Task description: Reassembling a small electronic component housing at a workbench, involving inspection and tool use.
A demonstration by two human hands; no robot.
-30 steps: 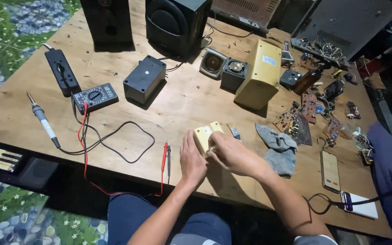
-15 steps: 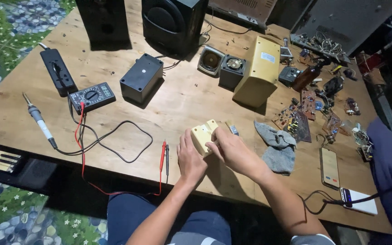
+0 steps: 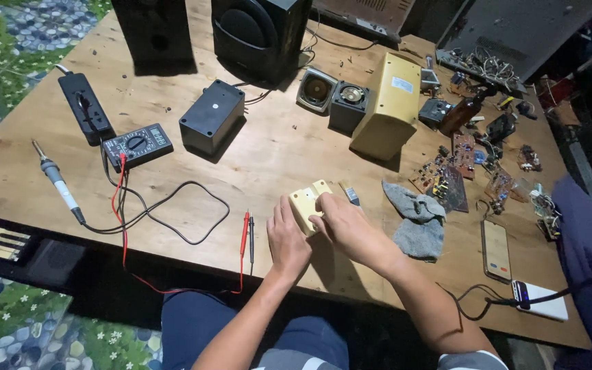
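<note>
Pale yellow small box (image 3: 307,203) in the hands, larger yellow casing (image 3: 388,106), black speakers (image 3: 258,31), black multimeter (image 3: 138,144) with red and black leads (image 3: 121,205), grey cloth (image 3: 416,218), light brown plywood table (image 3: 275,157), dark blue trousers (image 3: 193,325), green floor mat with white flowers (image 3: 15,322)

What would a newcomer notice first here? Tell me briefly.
First, the left hand and right hand gripping a small cream box at the near edge of the wooden table. Next, the big black speaker at the far side, with a yellow casing to its right. A multimeter with red and black leads lies to the left.
</note>
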